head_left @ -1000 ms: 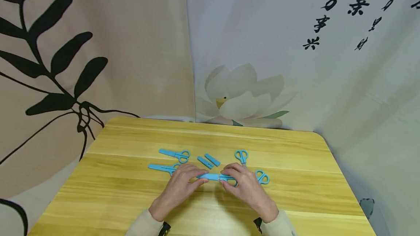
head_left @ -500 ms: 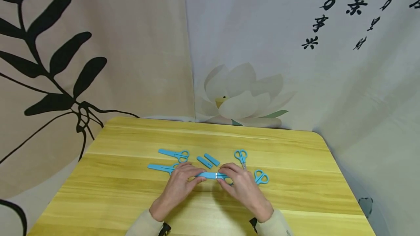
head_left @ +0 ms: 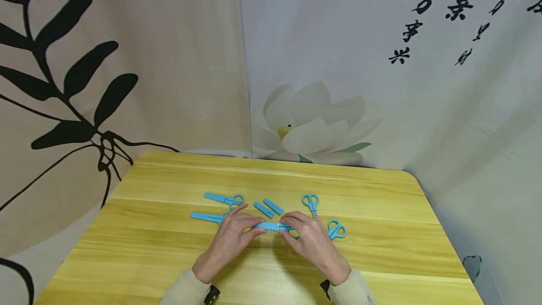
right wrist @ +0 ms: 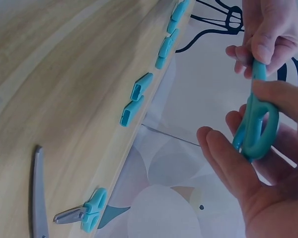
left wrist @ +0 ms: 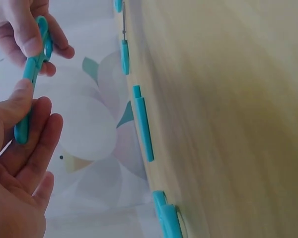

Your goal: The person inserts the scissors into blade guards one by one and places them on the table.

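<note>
Near the middle of the table, my left hand [head_left: 230,236] pinches a light-blue blade cover [head_left: 266,226] between thumb and fingers. From the other side my right hand [head_left: 314,240] grips a pair of blue scissors [right wrist: 273,128] at the handle end, thumb on top. The scissors' blades are hidden inside the cover, with a thin silver line showing where cover and handle meet. Both wrist views show the pair held above the table, the two hands in line. One handle loop [left wrist: 48,48] shows beneath the right fingers in the left wrist view.
Two covered scissors [head_left: 216,197] lie at the left, the nearer partly behind my left hand. Two loose blue covers [head_left: 264,209] lie beyond the hands. Two uncovered scissors [head_left: 314,207] are at the right; a bare metal blade [right wrist: 37,193] shows in the right wrist view.
My right hand has moved slightly left with the scissors, and the gap between handle and cover has narrowed. A finger of my left hand has lifted away.
</note>
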Motion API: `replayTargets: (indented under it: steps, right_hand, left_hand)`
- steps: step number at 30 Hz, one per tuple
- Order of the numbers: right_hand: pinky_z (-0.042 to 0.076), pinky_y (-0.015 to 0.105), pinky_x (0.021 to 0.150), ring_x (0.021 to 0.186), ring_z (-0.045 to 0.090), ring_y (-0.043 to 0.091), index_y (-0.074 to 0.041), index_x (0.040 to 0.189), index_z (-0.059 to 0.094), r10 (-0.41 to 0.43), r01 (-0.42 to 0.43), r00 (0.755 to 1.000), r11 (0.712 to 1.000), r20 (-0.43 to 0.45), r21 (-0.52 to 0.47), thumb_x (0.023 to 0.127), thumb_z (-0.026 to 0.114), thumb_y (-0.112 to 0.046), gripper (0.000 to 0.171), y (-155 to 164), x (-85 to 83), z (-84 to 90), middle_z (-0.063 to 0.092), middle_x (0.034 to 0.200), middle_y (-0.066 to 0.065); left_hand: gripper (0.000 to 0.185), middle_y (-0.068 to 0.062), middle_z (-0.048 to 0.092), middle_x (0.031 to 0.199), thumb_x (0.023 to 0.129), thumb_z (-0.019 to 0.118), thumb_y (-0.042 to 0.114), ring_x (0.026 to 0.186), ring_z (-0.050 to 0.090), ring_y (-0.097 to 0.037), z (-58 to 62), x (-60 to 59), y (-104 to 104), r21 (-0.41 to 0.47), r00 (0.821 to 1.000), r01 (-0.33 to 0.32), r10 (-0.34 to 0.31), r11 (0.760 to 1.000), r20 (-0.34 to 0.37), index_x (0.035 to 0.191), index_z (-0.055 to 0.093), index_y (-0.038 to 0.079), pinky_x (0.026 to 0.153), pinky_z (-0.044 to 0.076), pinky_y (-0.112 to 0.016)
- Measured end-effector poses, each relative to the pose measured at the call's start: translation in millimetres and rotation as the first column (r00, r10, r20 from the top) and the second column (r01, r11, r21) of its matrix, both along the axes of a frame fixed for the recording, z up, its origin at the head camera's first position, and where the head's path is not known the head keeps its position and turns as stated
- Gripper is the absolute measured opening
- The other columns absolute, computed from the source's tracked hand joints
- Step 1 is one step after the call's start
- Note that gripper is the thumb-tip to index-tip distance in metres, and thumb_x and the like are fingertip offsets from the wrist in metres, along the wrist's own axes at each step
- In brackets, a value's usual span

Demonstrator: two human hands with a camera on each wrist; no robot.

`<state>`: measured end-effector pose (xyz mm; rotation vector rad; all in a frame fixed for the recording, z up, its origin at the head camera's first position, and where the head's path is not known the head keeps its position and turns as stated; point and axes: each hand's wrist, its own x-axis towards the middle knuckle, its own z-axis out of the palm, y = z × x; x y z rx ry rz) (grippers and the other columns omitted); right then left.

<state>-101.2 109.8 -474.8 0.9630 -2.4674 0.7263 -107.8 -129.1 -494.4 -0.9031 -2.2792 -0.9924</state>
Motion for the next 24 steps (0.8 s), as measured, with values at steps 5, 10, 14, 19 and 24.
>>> replayTargets:
  steps: [5, 10, 14, 19, 24]
  right_hand:
    - [0.061, 0.028, 0.071, 0.090, 0.074, 0.014, -0.010, 0.101, 0.077, 0.007, -0.007, 1.000, 1.000, -0.027, -0.007, 0.083, 0.089, -0.013, 0.022, -0.4, -1.4, -2.1, 0.075, 0.108, 0.003]
    - [0.062, 0.032, 0.073, 0.090, 0.074, 0.014, -0.009, 0.100, 0.077, 0.011, -0.012, 0.999, 1.000, -0.043, -0.009, 0.081, 0.090, -0.012, 0.023, -2.2, -2.2, -5.5, 0.075, 0.106, 0.003]
    - [0.062, 0.033, 0.075, 0.091, 0.074, 0.015, -0.010, 0.100, 0.077, 0.006, -0.007, 1.000, 1.000, -0.029, -0.019, 0.081, 0.090, -0.012, 0.023, -3.1, -2.4, -6.5, 0.076, 0.107, 0.003]
    - [0.063, 0.034, 0.078, 0.093, 0.075, 0.016, -0.009, 0.102, 0.078, 0.006, -0.006, 1.000, 1.000, -0.005, -0.027, 0.083, 0.089, -0.013, 0.021, -3.7, -2.0, -4.6, 0.076, 0.108, 0.004]
    - [0.063, 0.036, 0.079, 0.094, 0.075, 0.017, -0.008, 0.102, 0.078, 0.010, -0.011, 1.000, 1.000, -0.020, -0.018, 0.084, 0.088, -0.013, 0.022, -3.5, -2.6, -3.3, 0.076, 0.108, 0.005]
  left_hand:
    - [0.023, 0.001, 0.079, 0.089, 0.075, 0.090, 0.013, 0.080, 0.074, -0.012, 2.1, -1.2, 1.3, -0.006, 0.999, -0.019, 0.019, 1.000, 0.027, 0.095, 0.082, 0.007, 0.108, 0.045, -0.057]
    - [0.024, 0.001, 0.079, 0.090, 0.075, 0.090, 0.014, 0.082, 0.074, -0.012, 1.1, 0.7, 2.6, -0.005, 0.998, -0.041, 0.042, 0.999, 0.055, 0.097, 0.083, 0.007, 0.112, 0.041, -0.056]
    - [0.024, 0.001, 0.079, 0.089, 0.074, 0.091, 0.013, 0.081, 0.074, -0.011, 0.2, 1.4, 3.3, 0.003, 0.997, -0.045, 0.045, 0.999, 0.057, 0.097, 0.083, 0.007, 0.114, 0.040, -0.054]
    - [0.023, 0.002, 0.079, 0.088, 0.075, 0.090, 0.012, 0.079, 0.073, -0.010, 0.6, 0.4, 4.6, 0.005, 0.999, -0.031, 0.031, 1.000, 0.037, 0.096, 0.083, 0.007, 0.114, 0.041, -0.051]
    - [0.023, 0.000, 0.079, 0.088, 0.075, 0.090, 0.011, 0.078, 0.073, -0.011, 0.2, -0.7, 6.7, 0.011, 0.999, -0.019, 0.019, 1.000, 0.025, 0.096, 0.082, 0.005, 0.112, 0.043, -0.052]
